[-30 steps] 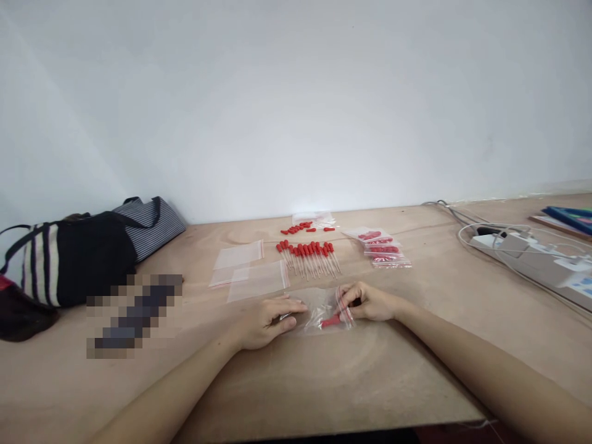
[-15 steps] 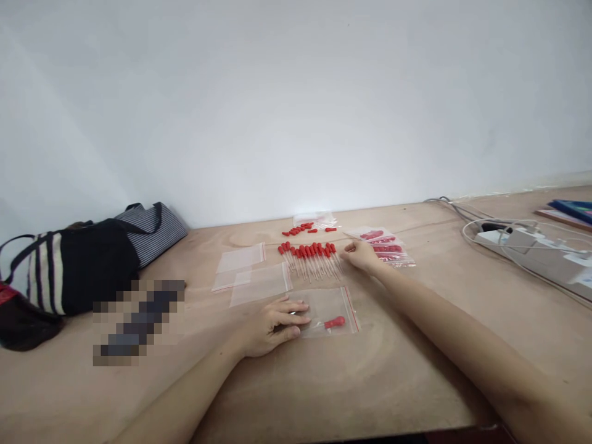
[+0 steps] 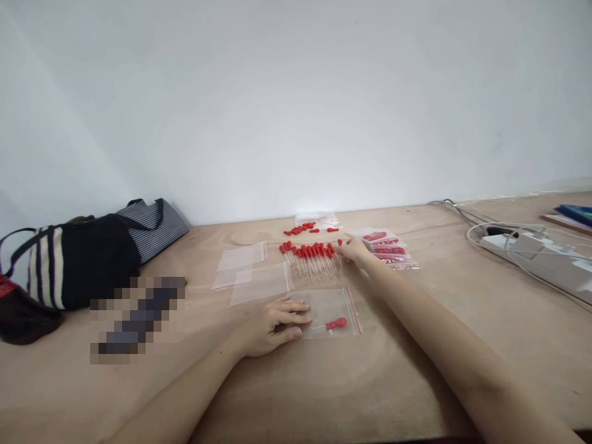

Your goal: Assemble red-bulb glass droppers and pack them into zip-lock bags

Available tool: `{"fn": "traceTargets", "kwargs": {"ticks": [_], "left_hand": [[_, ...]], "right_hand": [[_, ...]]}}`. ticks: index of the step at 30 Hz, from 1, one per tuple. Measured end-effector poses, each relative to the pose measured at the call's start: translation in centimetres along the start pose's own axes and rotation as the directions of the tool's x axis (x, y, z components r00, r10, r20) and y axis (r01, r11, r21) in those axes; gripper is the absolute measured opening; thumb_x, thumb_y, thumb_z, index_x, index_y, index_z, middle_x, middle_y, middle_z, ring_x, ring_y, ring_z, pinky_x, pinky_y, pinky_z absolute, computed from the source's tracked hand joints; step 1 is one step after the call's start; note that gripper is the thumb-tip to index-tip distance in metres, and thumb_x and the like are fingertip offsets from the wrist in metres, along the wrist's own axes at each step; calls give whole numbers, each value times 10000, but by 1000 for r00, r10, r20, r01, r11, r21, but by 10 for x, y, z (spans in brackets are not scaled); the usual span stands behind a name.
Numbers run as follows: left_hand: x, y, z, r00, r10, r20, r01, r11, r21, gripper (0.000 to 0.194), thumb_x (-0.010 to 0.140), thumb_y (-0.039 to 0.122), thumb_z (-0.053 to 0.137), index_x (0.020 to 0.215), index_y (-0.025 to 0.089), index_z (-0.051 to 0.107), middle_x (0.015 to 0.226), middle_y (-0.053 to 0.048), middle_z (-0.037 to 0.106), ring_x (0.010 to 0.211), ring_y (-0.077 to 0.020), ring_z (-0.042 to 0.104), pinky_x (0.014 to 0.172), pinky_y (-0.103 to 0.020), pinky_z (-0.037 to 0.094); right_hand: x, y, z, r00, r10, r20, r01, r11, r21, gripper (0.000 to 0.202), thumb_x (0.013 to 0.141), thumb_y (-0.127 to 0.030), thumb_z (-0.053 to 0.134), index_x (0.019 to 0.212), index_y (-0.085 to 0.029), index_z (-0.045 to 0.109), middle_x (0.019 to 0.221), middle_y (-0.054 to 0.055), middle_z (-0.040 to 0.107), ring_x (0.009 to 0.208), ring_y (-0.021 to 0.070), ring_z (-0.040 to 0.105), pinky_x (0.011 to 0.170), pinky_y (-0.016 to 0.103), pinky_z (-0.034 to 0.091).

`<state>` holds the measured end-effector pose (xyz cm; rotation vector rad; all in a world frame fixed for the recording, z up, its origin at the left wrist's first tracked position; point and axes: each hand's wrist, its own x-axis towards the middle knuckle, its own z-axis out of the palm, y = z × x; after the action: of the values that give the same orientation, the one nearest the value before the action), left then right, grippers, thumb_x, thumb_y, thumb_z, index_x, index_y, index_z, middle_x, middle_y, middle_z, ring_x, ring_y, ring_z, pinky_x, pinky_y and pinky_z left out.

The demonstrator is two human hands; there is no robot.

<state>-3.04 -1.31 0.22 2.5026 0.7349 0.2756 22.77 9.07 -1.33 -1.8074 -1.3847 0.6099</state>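
My left hand [image 3: 282, 324] lies with its fingers spread on the left part of a clear zip bag [image 3: 319, 305]. Inside that bag is a dropper with a red bulb [image 3: 337, 324]. Farther off, my right hand [image 3: 354, 250] pinches another dropper [image 3: 340, 243], its red bulb showing just above the fingertips. Directly left of this hand, several glass droppers [image 3: 309, 253] lie side by side in a row, bulbs pointing away from me. To the right of the hand sit filled zip bags [image 3: 388, 250] with red-bulbed droppers in them.
Flat zip bags [image 3: 261, 283] lie left of the row. Loose red bulbs [image 3: 300, 229] and a clear bag [image 3: 317, 218] are near the wall. Black and striped bags [image 3: 99, 259] stand at left beside a blurred dark object [image 3: 143, 317]. A white power strip [image 3: 541, 256] with cables is at right.
My right hand has closed on a dropper at the right end of the row and its red bulb is slightly raised. My left hand stays on the bag.
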Motion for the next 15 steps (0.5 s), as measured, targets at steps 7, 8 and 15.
{"fn": "traceTargets", "kwargs": {"ticks": [7,8,15], "left_hand": [[0,-1,0,1000,3,-7,-3,1000,-7,283,829,336,478,1097,297,559,1234,-26,505,1147,-172,446,1013,-409,259],[0,-1,0,1000,4,-9,-4,1000,-10,283,829,339,479,1098,301,557,1234,-23,505,1146,-174,447,1014,-414,257],[0,0,0,1000,-15,-7,15,1000,-19,312,822,340,488,1124,283,541,1232,-31,507,1152,-183,440,1018,-415,257]], "right_hand": [[-70,29,-31,997,-77,-30,83,944,319,552,748,-292,437,1236,-127,239,498,-64,463,465,135,503,461,249,415],[-80,35,-36,994,-92,-54,106,912,396,559,746,-327,452,1230,-146,240,493,-77,441,444,130,485,447,250,405],[-117,47,-42,999,-20,-28,33,828,560,591,687,-464,537,1155,-196,295,565,-72,439,453,115,481,440,259,407]]}}
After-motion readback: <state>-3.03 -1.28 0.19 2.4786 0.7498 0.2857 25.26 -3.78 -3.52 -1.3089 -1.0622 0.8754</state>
